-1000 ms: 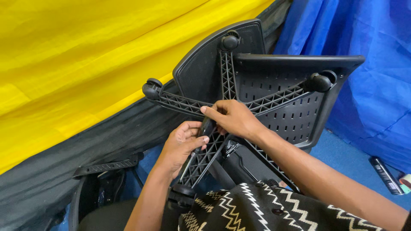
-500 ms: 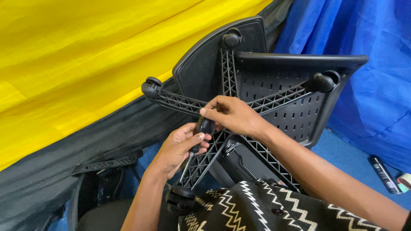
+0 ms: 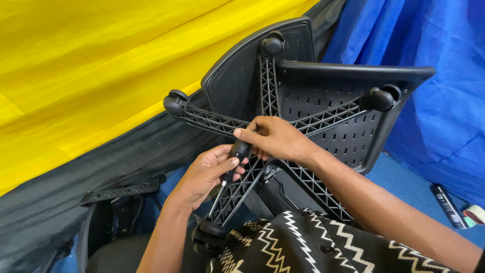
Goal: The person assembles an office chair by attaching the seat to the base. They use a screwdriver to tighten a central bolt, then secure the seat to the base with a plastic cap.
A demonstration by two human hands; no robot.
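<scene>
Setting: a work corner hung with yellow cloth [image 3: 101,65], dark grey cloth [image 3: 76,187] below it and blue sheeting [image 3: 444,126] to the right, over a blue floor [image 3: 404,187].
Nearest: a black cloth with a pale zigzag pattern [image 3: 323,242] lies at the bottom edge, over the person's lap.
Left hand [image 3: 207,174]: fingers curled around the black handle of a screwdriver [image 3: 230,169], whose thin metal shaft runs down-left along a ribbed spoke.
Right hand [image 3: 275,139]: fingers bent over the hub of the chair base, fingertips pinching the top of the same handle.
Chair base [image 3: 268,96]: a black star of ribbed spokes, turned underside-up, between the hands and the cloths.
Casters: one at upper left [image 3: 175,103], one at the top [image 3: 272,45], one at right [image 3: 380,98], one low near the lap [image 3: 208,235].
Behind: perforated black chair panel [image 3: 348,126].
Floor, right: a dark flat remote-like object [image 3: 448,205] and a tape roll [image 3: 475,214].
</scene>
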